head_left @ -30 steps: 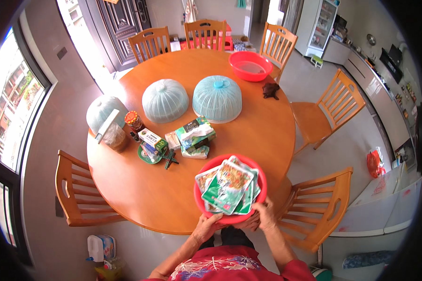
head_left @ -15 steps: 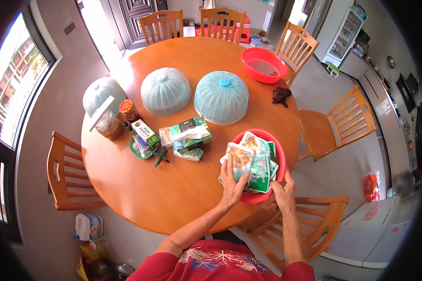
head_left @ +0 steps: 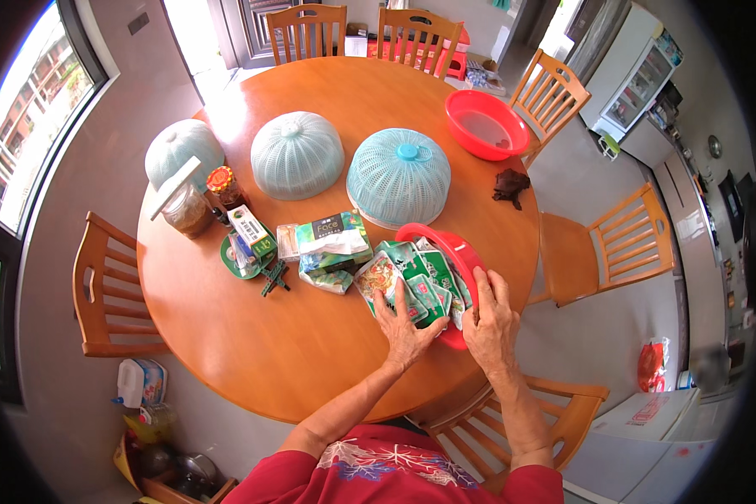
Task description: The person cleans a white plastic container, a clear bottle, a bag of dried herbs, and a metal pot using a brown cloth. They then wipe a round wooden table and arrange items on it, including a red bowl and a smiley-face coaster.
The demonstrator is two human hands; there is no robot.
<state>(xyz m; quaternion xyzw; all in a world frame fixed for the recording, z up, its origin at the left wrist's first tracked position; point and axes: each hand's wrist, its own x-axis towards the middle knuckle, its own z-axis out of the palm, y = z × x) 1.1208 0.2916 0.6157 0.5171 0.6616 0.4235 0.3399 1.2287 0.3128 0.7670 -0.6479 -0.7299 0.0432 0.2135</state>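
Packets [head_left: 422,281] lie in an overlapping heap on the near right part of the table [head_left: 311,361], at the mouth of the red basin [head_left: 464,254]. Half a second ago most of them sat in the basin; now it is tilted steeply, its right side raised and its mouth turned left, and the heap has spread leftward to just beside the tissue pack [head_left: 332,239]. The right hand [head_left: 491,323] curls round the basin's raised rim and appears to grip it. The left hand [head_left: 405,332] is spread, its fingers resting on the nearest packets without closing round any. This change suggests the packets are largely out, though some on the right seem to lean against the basin's inner wall; how many remain inside cannot be told.
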